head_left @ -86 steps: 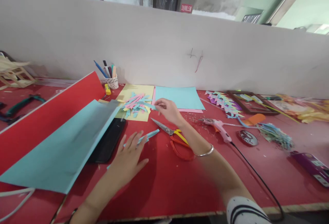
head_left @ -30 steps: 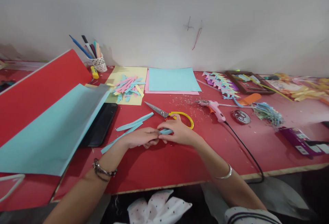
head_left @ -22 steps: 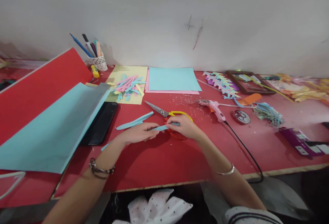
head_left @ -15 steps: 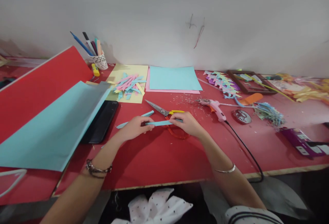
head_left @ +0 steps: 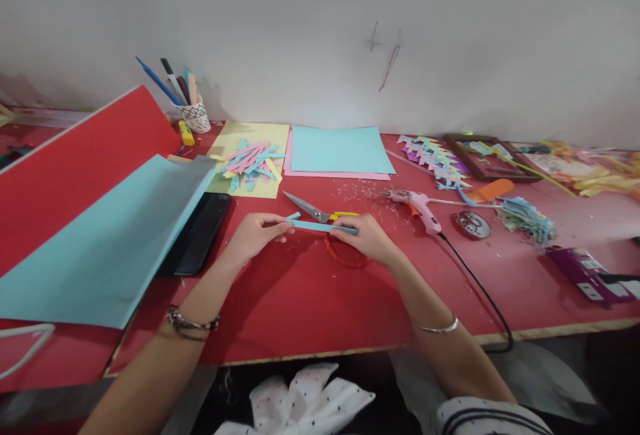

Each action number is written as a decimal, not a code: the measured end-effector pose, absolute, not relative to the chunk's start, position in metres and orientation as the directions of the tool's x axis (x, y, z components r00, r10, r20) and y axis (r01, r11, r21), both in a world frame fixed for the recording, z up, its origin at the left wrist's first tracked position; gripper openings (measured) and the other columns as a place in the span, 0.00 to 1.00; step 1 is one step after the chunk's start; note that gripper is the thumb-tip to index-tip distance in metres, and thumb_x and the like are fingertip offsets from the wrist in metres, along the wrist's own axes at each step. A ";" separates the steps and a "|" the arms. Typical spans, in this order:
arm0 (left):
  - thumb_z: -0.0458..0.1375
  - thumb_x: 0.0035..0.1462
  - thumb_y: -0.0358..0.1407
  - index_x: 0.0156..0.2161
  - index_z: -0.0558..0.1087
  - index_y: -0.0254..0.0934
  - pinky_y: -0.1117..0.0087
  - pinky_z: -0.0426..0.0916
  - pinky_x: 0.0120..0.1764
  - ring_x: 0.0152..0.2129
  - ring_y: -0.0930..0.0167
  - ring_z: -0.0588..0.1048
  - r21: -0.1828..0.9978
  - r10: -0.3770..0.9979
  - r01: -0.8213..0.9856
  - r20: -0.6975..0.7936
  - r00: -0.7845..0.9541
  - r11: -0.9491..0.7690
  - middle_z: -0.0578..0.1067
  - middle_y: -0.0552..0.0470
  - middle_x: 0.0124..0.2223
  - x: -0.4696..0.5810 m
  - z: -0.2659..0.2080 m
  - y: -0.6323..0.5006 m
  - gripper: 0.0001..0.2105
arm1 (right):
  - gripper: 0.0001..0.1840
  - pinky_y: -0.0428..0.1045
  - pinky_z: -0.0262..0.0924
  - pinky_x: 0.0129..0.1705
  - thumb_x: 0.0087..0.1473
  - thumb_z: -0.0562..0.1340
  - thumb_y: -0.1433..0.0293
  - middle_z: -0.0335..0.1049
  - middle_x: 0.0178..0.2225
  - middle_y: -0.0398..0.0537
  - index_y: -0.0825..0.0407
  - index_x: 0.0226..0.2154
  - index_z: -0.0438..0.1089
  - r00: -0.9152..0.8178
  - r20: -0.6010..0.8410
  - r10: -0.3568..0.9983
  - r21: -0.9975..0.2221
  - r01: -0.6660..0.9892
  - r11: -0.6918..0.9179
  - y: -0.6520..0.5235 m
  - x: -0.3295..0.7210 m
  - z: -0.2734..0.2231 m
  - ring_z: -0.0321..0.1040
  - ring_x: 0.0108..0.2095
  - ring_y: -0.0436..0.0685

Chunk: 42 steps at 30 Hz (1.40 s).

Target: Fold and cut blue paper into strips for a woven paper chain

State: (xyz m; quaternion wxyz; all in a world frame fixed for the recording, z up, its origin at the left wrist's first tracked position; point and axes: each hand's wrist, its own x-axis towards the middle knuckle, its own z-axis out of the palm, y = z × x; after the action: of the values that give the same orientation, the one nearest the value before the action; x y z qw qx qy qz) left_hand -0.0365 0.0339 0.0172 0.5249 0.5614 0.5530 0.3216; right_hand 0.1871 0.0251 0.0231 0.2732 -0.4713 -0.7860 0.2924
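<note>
A light-blue paper strip [head_left: 314,226] is stretched level between my two hands, above the red table. My left hand [head_left: 257,234] pinches its left end between thumb and fingers. Its right end is gripped by my right hand [head_left: 367,235], the tip showing past the thumb. Just behind the strip lie scissors [head_left: 313,211] with a yellow and an orange handle, blades pointing up and left. Part of their handles is hidden by my right hand. Another short piece of blue paper [head_left: 294,216] shows beside my left fingertips.
Cut strips [head_left: 253,160] are heaped on yellow paper, beside blue sheets [head_left: 343,148]. A pink glue gun [head_left: 423,212] with a trailing cord lies right. Left are a black phone [head_left: 203,235], a leaning red board [head_left: 95,162] and a pen cup [head_left: 196,116].
Both hands have risen slightly with the strip, moving a little away from me. The strip's left end has lifted, and more of it shows between my hands.
</note>
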 end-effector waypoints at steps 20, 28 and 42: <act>0.57 0.45 0.34 0.23 0.75 0.35 0.73 0.65 0.29 0.17 0.75 0.68 0.955 0.962 0.212 -0.239 0.135 0.208 0.71 0.55 0.17 -0.043 0.030 0.038 0.06 | 0.08 0.42 0.47 0.15 0.43 0.61 0.65 0.61 0.13 0.37 0.53 0.21 0.68 -0.105 0.021 0.994 -0.940 0.337 0.055 0.026 0.193 0.025 0.54 0.12 0.44; 0.60 0.42 0.41 0.27 0.76 0.35 0.76 0.61 0.22 0.17 0.75 0.68 0.956 0.970 0.225 -0.216 0.114 0.187 0.72 0.54 0.18 -0.049 0.022 0.041 0.10 | 0.09 0.41 0.49 0.14 0.41 0.61 0.65 0.64 0.13 0.38 0.53 0.18 0.66 -0.066 -0.006 0.998 -0.974 0.228 0.009 0.028 0.192 0.032 0.58 0.12 0.44; 0.62 0.35 0.39 0.22 0.76 0.36 0.77 0.66 0.23 0.17 0.76 0.71 0.959 0.966 0.120 -0.259 0.017 0.256 0.78 0.52 0.24 -0.048 0.024 0.042 0.08 | 0.12 0.47 0.64 0.27 0.40 0.62 0.60 0.72 0.19 0.44 0.53 0.21 0.66 0.024 0.026 0.999 -0.995 0.101 0.024 0.030 0.193 0.030 0.70 0.20 0.51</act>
State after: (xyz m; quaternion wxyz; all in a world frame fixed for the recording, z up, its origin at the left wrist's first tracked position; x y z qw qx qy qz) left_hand -0.0482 0.0420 0.0235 0.5387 0.4670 0.5810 0.3926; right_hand 0.1930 0.0300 0.0303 0.4866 -0.5244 -0.5244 0.4617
